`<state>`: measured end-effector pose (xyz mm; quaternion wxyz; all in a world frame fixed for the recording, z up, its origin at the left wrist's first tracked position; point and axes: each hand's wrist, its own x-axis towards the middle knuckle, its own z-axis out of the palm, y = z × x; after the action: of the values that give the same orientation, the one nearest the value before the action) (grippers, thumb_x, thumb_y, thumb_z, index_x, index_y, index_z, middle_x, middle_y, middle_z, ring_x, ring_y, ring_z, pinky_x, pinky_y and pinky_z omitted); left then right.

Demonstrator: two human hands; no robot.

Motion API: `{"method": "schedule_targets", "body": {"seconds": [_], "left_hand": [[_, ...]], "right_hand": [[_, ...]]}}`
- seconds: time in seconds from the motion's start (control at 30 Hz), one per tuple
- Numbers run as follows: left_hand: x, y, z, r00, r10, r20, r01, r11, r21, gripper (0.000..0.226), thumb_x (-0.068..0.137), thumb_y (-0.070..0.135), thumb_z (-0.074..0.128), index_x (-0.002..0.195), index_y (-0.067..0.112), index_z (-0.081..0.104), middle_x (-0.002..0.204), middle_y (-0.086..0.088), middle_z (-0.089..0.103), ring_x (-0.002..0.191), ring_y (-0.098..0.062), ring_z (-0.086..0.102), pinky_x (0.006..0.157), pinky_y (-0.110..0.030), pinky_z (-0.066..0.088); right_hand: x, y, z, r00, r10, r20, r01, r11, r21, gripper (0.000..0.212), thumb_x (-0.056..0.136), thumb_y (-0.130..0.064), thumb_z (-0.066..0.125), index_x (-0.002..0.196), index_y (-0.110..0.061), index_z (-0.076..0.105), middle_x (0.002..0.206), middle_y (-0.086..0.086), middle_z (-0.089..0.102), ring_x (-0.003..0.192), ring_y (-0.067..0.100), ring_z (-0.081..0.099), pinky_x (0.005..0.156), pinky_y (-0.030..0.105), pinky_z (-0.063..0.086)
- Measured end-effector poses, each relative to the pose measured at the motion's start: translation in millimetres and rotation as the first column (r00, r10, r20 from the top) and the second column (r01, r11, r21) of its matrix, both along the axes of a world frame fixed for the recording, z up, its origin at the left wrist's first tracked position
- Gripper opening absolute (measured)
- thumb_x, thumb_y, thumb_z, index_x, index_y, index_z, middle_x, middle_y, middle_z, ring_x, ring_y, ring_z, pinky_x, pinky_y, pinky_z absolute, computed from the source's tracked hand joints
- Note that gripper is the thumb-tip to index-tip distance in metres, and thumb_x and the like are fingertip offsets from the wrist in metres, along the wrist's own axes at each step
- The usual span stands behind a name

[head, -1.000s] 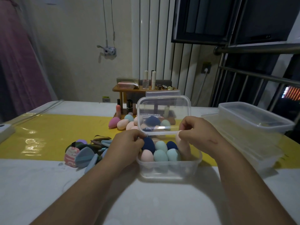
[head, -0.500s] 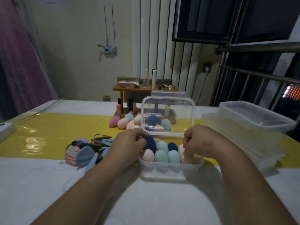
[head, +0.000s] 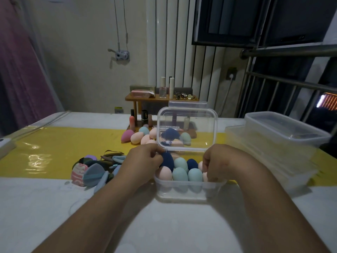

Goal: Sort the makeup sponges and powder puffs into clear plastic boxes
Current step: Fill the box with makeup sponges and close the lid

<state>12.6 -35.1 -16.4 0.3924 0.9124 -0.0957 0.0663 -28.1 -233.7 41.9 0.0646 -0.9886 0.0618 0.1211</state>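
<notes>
As left hand (head: 144, 161) pinches lid (head: 187, 130), right (head: 218, 161) curls.

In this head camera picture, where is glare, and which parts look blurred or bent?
Head view: the room is dim; glare patches lie on the yellow table cover at left; the left forearm and right forearm look soft near the bottom edge; the metal railing slants with lens distortion at right.
</notes>
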Motion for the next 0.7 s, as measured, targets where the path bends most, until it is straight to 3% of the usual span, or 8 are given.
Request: {"method": "schedule_targets", "body": {"seconds": [0.17, 0.27, 0.43, 0.53, 0.7], "left_hand": [[-0.3, -0.2, 0.0, 1.000, 0.000, 0.000, 0.000, 1.000, -0.015, 0.029, 0.096, 0.019, 0.052, 0.119, 0.032, 0.064, 0.092, 0.013, 0.058, 0.083, -0.004, 0.056, 0.074, -0.029, 0.053], [0.0, 0.1, -0.3, 1.000, -0.005, 0.006, 0.005, 1.000, -0.014, 0.029, 0.096, 0.018, 0.052, 0.119, 0.031, 0.064, 0.092, 0.012, 0.058, 0.083, -0.004, 0.055, 0.074, -0.028, 0.053], [0.2, 0.1, -0.2, 1.000, -0.011, -0.008, 0.011, 1.000, -0.024, 0.029, 0.097, 0.018, 0.051, 0.119, 0.031, 0.064, 0.099, 0.011, 0.060, 0.087, -0.004, 0.056, 0.079, -0.031, 0.055], [-0.3, -0.4, -0.7, 1.000, -0.014, -0.009, 0.014, 0.999, -0.038, 0.029, 0.097, 0.018, 0.051, 0.119, 0.031, 0.064, 0.101, 0.010, 0.062, 0.087, -0.003, 0.056, 0.077, -0.029, 0.055], [-0.3, -1.1, 0.5, 1.000, -0.009, -0.012, 0.008, 0.998, -0.061, 0.026, 0.096, 0.017, 0.051, 0.113, 0.031, 0.065, 0.089, 0.014, 0.061, 0.084, -0.006, 0.058, 0.075, -0.029, 0.055]], "right_hand": [[-1.2, -1.1, 1.3, 0.999, -0.036, 0.029, 0.035, 0.999, 0.031, 0.020, 0.083, -0.023, 0.065, 0.102, -0.019, 0.073, 0.106, 0.003, 0.068, 0.100, 0.024, 0.065, 0.086, 0.034, 0.057], [1.2, 0.4, 0.6, 0.998, -0.056, 0.009, 0.057, 0.998, -0.030, 0.027, 0.082, -0.023, 0.069, 0.109, -0.021, 0.072, 0.109, 0.001, 0.066, 0.099, 0.023, 0.065, 0.088, 0.034, 0.056], [6.7, 2.2, -5.4, 0.996, -0.079, 0.038, 0.080, 0.996, -0.027, 0.026, 0.079, -0.022, 0.069, 0.105, -0.023, 0.072, 0.091, 0.000, 0.067, 0.078, 0.022, 0.062, 0.070, 0.027, 0.053], [5.3, -0.5, -1.9, 0.997, -0.055, 0.049, 0.055, 0.998, -0.009, 0.024, 0.082, -0.020, 0.069, 0.106, -0.020, 0.071, 0.104, 0.003, 0.069, 0.092, 0.023, 0.066, 0.080, 0.031, 0.056], [-2.2, -9.6, 8.4, 0.998, -0.032, 0.057, 0.025, 0.991, 0.128, 0.024, 0.072, -0.010, 0.080, 0.076, -0.029, 0.065, 0.096, -0.002, 0.066, 0.089, 0.020, 0.063, 0.068, 0.026, 0.050]]}}
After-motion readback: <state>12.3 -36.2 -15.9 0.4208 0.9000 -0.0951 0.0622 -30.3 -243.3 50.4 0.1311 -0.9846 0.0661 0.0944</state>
